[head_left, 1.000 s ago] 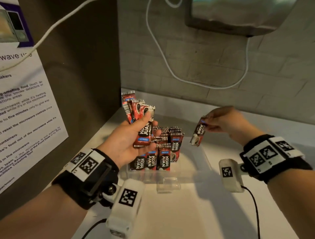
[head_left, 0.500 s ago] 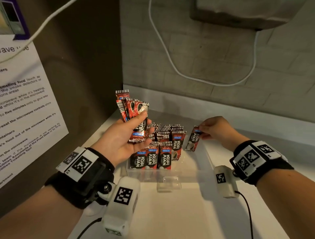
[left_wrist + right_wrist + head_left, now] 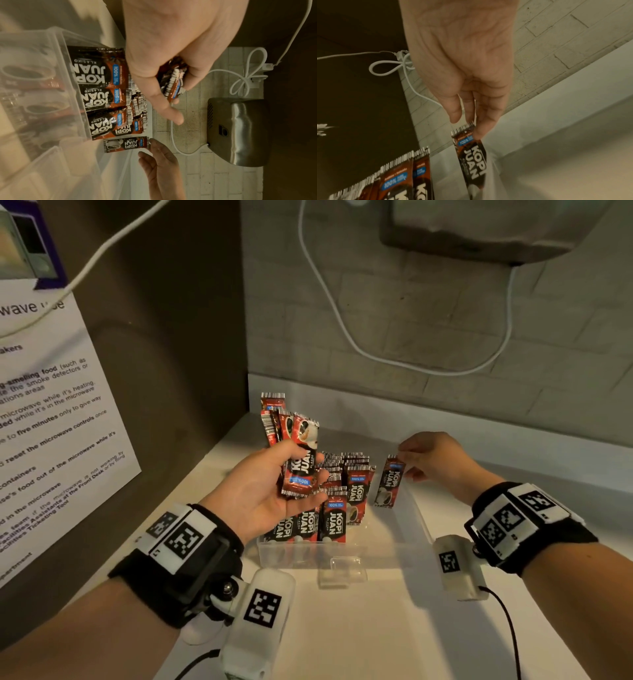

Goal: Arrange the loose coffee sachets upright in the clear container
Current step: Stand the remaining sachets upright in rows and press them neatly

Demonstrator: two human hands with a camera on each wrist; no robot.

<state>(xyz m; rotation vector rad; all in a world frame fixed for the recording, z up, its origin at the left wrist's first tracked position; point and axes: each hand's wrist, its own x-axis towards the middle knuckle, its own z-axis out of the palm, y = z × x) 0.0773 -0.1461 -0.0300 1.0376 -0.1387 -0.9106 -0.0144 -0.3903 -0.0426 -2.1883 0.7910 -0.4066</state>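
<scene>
My left hand (image 3: 274, 487) hovers palm up over the clear container (image 3: 342, 553) and grips a bunch of red and black coffee sachets (image 3: 298, 446), seen edge on as the bunch (image 3: 173, 82) in the left wrist view. Several sachets (image 3: 335, 508) stand upright in rows in the container's left part (image 3: 102, 83). My right hand (image 3: 431, 457) pinches the top edge of a single sachet (image 3: 388, 481), hanging upright over the container's right part, just right of the standing rows. The same sachet (image 3: 471, 152) dangles from my fingertips (image 3: 481, 129) in the right wrist view.
The container sits on a white counter (image 3: 376, 628) in a corner. A dark wall with a paper notice (image 3: 51, 422) stands at left. A brick wall with a white cable (image 3: 394, 361) and a metal dryer (image 3: 479, 231) lies behind.
My right hand has carried the single sachet down and turned it upright beside the standing rows. The left hand with its bunch has hardly moved.
</scene>
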